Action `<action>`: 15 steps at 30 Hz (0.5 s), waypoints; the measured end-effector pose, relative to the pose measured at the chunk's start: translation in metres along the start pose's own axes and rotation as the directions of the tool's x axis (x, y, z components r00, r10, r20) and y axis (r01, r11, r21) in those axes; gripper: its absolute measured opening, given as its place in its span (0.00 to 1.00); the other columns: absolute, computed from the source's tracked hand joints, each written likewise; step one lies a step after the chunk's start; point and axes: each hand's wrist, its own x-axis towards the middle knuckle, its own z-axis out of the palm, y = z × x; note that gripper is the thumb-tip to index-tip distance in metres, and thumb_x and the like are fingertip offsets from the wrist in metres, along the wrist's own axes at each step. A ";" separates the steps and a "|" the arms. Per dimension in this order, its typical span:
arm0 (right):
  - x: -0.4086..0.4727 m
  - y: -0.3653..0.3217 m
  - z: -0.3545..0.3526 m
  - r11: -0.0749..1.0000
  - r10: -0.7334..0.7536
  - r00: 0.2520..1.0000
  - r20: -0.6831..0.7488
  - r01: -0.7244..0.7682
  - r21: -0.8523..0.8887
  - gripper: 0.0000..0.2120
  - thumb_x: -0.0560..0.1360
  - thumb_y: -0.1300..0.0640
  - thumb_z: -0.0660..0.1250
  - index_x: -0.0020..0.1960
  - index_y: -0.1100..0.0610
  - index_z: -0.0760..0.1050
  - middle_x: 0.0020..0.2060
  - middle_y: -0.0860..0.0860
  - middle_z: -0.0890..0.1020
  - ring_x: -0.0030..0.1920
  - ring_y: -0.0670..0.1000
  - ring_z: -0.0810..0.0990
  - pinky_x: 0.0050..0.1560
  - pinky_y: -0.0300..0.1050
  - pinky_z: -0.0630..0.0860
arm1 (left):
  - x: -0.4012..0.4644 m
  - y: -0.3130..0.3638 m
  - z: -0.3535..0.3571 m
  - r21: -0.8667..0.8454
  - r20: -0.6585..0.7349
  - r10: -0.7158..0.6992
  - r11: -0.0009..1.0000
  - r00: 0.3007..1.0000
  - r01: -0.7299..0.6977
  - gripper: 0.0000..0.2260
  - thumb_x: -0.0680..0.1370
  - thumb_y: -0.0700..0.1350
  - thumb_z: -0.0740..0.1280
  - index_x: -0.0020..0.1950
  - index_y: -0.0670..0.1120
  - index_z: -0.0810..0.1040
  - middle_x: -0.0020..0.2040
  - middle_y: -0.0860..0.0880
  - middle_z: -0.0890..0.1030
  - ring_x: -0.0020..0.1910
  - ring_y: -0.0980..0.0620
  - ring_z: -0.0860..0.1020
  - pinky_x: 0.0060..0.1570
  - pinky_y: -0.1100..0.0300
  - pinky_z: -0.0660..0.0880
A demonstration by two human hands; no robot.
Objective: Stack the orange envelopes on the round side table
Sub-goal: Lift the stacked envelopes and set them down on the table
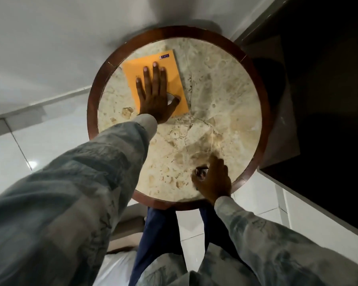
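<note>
On the far left part of the round side table with the beige marble top and dark reddish wooden rim (92,112), we see a flat orange paper envelope (136,69) lying tilted, its printed label corner pointing away from the person. Our left hand (154,96) lies palm down on it, fingers (155,73) spread and straight, thumb out to the right; it presses flat and grips nothing. Whether more than one envelope sits under the palm, we cannot tell. Near the table's near right edge, our right hand (213,180) is curled with its fingers bent inward around a small dark object with a shiny part (202,172), too blurred to identify. Both arms wear pale grey-blue patterned sleeves (81,182). Below the table edge we note dark blue trousers (159,234) and a glossy white tiled floor (12,153). A dark cabinet (318,79) stands just beside the table on the right.
</note>
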 end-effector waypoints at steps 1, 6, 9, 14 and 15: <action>-0.003 0.001 0.004 1.000 0.013 1.000 0.020 -0.014 0.007 0.38 0.74 0.45 0.70 0.78 0.58 0.61 0.66 0.58 0.72 0.65 0.63 0.75 0.56 0.58 0.81 | 0.000 0.000 -0.001 0.008 0.006 0.001 1.000 1.000 -0.001 0.42 0.80 0.66 0.54 0.84 0.42 0.46 0.85 0.40 0.46 0.84 0.34 0.44 0.80 0.32 0.44; 0.035 -0.020 -0.011 0.988 -0.010 0.994 -0.109 0.027 0.151 0.36 0.73 0.53 0.72 0.77 0.60 0.63 0.65 0.61 0.75 0.63 0.64 0.77 0.58 0.57 0.81 | 0.001 0.000 0.000 0.013 0.027 0.004 1.000 1.000 -0.005 0.42 0.81 0.66 0.55 0.84 0.42 0.44 0.85 0.39 0.44 0.84 0.34 0.43 0.80 0.31 0.43; 0.092 -0.056 -0.055 0.963 -0.047 0.958 -0.284 0.119 0.242 0.26 0.73 0.54 0.72 0.67 0.61 0.70 0.59 0.61 0.80 0.59 0.65 0.80 0.55 0.60 0.82 | 0.003 -0.002 0.002 0.037 0.017 0.004 0.999 1.000 -0.005 0.42 0.81 0.66 0.55 0.84 0.42 0.44 0.85 0.40 0.44 0.84 0.34 0.42 0.80 0.32 0.43; 0.178 -0.106 -0.110 0.915 -0.165 0.841 -0.514 0.325 0.238 0.26 0.71 0.51 0.74 0.63 0.60 0.70 0.54 0.60 0.83 0.55 0.64 0.82 0.49 0.57 0.82 | 0.004 -0.007 0.016 0.033 -0.056 0.028 0.999 0.998 -0.026 0.41 0.81 0.66 0.54 0.84 0.43 0.45 0.85 0.40 0.44 0.84 0.35 0.43 0.80 0.33 0.43; 0.185 -0.112 -0.114 0.916 -0.188 0.834 -0.520 0.340 0.215 0.27 0.70 0.52 0.75 0.64 0.60 0.70 0.54 0.60 0.83 0.55 0.63 0.82 0.49 0.56 0.82 | 0.006 -0.008 0.019 0.032 -0.074 0.034 0.999 0.997 -0.032 0.41 0.81 0.67 0.54 0.84 0.43 0.45 0.85 0.41 0.44 0.84 0.35 0.43 0.80 0.33 0.43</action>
